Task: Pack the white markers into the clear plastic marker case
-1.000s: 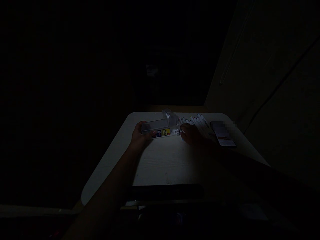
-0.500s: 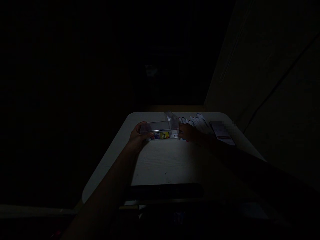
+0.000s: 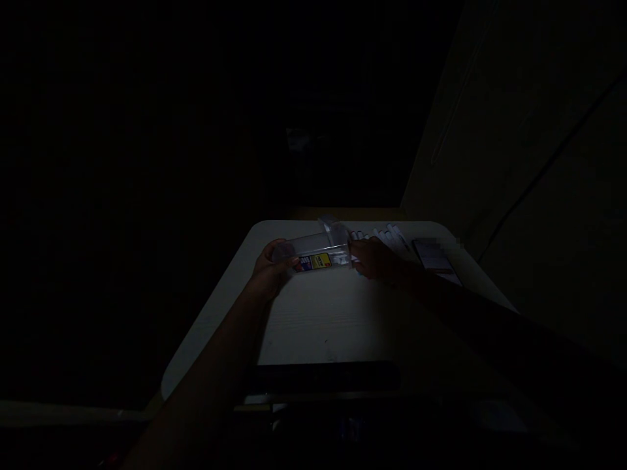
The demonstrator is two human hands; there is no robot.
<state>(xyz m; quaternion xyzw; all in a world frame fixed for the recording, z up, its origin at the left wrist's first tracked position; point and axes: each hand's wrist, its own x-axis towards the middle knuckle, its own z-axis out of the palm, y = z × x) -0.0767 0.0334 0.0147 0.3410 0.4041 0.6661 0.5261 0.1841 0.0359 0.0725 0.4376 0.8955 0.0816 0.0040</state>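
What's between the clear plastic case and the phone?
Between the clear plastic case and phone: the right hand and white markers, in the head view.

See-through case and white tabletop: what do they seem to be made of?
The case looks like clear, glossy, stiff plastic: it is transparent and its edges catch the light. The tabletop seems to be matte laminate with faint grain lines, though painted wood is possible in this dimness.
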